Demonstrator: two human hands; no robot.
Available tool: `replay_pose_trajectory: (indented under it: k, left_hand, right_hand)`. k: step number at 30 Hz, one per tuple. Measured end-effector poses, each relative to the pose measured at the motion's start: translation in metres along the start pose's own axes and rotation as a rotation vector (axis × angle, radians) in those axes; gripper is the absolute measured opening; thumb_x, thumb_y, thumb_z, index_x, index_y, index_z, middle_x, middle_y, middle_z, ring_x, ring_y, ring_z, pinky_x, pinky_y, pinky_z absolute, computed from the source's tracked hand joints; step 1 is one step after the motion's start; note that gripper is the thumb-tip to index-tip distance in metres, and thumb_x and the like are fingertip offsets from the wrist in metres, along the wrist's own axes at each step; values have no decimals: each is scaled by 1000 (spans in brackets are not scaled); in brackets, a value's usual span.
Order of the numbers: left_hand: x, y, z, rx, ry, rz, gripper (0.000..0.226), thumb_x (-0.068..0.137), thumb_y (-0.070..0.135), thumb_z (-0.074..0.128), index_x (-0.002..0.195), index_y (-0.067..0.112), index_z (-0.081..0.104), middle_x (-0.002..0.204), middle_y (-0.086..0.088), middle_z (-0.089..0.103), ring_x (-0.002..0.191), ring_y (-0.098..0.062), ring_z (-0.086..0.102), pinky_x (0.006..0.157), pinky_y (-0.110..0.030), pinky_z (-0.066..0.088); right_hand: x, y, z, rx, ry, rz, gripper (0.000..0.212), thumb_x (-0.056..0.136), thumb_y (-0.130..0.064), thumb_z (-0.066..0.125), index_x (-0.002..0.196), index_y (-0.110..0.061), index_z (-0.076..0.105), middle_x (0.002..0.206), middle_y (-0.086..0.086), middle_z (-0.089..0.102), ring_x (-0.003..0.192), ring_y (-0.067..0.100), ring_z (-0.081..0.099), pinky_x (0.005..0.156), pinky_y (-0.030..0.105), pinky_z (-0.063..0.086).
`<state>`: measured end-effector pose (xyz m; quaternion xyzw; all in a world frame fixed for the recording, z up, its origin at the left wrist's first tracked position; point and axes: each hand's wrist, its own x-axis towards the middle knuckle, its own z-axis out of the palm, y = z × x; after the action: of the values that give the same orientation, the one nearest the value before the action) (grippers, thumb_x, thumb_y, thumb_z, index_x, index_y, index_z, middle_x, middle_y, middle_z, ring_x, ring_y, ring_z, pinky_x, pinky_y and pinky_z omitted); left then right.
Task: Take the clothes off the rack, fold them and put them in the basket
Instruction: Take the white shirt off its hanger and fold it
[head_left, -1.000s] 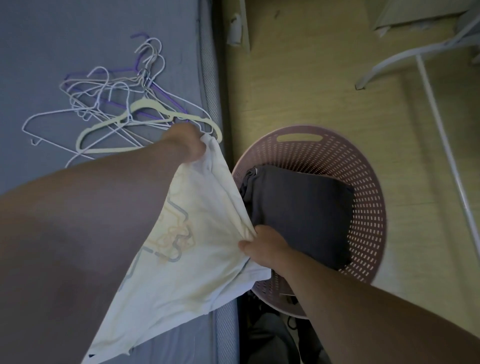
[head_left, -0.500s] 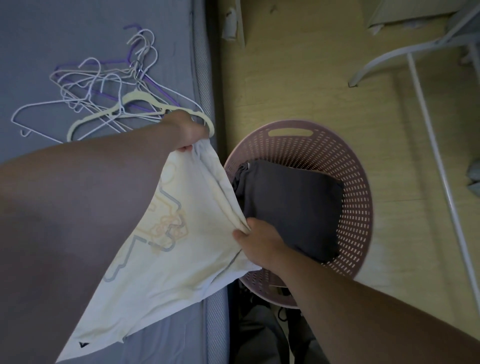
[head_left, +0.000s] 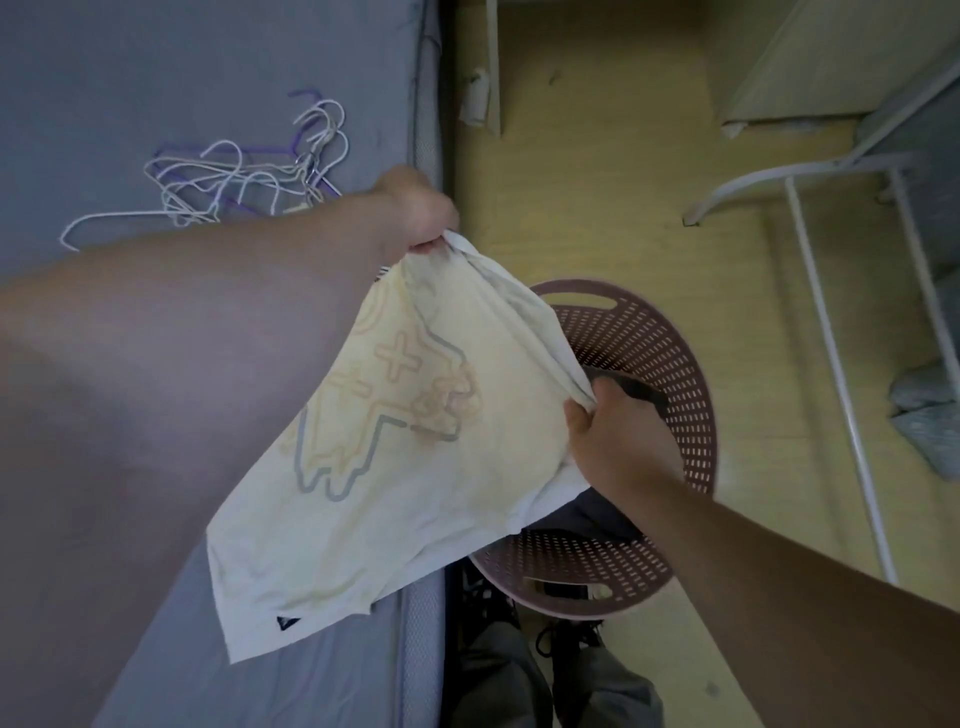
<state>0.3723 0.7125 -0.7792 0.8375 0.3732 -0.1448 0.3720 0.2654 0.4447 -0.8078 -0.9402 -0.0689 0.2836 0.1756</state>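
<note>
Overhead, the left hand (head_left: 415, 210) and right hand (head_left: 615, 441) each clench an edge of the white shirt (head_left: 405, 447), stretching it above the pink basket (head_left: 670, 364). Dark folded clothes (head_left: 597, 514) lie inside it, beside the grey mattress (head_left: 156, 62) with hangers (head_left: 249, 176).

- Your shirt (head_left: 415, 493) was cream-white with a grey and orange outline print.
- Your basket (head_left: 649, 332) was dusty pink, perforated.
- The garment (head_left: 597, 514) you saw inside was dark grey.
- The hangers (head_left: 234, 176) were white and purple.
</note>
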Motion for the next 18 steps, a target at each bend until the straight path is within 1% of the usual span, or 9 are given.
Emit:
replay_pose_trajectory:
  k: [2,4,8,11,12,14,16,17,18]
  left_hand:
    - [1,-18,-9,124,-19,-38,13,73,11,65,61,7,61,62,-10,61,59,-25,61,57,-33,50]
    - [2,-38,-21,139,-63,-80,18,80,12,64,63,9,57,68,-7,61,63,-23,62,60,-30,50]
    - [-9,-80,-51,-7,-47,-224,25,84,-5,57,68,12,49,67,-11,50,59,-21,52,56,-28,44]
    - [-23,-119,-82,-36,4,-333,23,74,0,64,64,12,46,58,-10,47,45,-20,43,43,-20,39]
    - [-26,-134,-90,-27,39,-348,22,71,2,66,64,12,46,60,-12,45,46,-21,40,42,-19,38]
    - [-28,-169,-102,-34,114,-404,20,80,5,62,66,12,49,65,-15,47,49,-22,40,48,-22,40]
    - [-33,-202,-107,-24,146,-439,15,89,9,59,75,10,58,83,-20,61,62,-28,55,59,-31,51]
    - [-35,-215,-111,-3,164,-448,8,92,10,59,87,8,65,98,-19,68,77,-30,64,65,-31,56]
    - [-37,-230,-113,-20,203,-444,15,94,9,58,105,4,67,111,-17,69,93,-30,68,65,-23,57]
  right_hand:
    - [-15,-19,3,-71,-9,-94,24,104,-40,40,115,-20,47,85,-2,57,76,23,59,61,32,42]
    - [-34,-42,10,-119,-62,-236,22,103,-41,40,111,-20,43,88,2,62,81,28,63,62,34,40]
    - [-70,-95,44,-138,-233,-503,28,104,-38,36,124,-18,39,95,11,66,80,35,63,64,36,43]
    - [-90,-144,76,-115,-392,-565,18,104,-26,39,119,-16,40,99,14,65,79,36,57,65,38,36]
    - [-95,-157,85,-115,-444,-568,16,103,-22,40,117,-16,41,102,14,64,85,38,60,67,38,36]
    - [-106,-182,103,-110,-531,-577,18,101,-18,44,119,-14,43,110,15,63,98,40,62,74,40,41]
    - [-115,-200,118,-107,-594,-582,24,97,-13,50,121,-13,46,117,14,62,105,41,63,83,43,46]
    - [-119,-208,125,-121,-615,-592,29,96,-10,53,124,-12,48,119,14,62,106,40,63,86,44,48]
    - [-122,-215,134,-147,-631,-600,34,94,-8,56,127,-11,49,120,14,63,107,39,64,88,45,50]
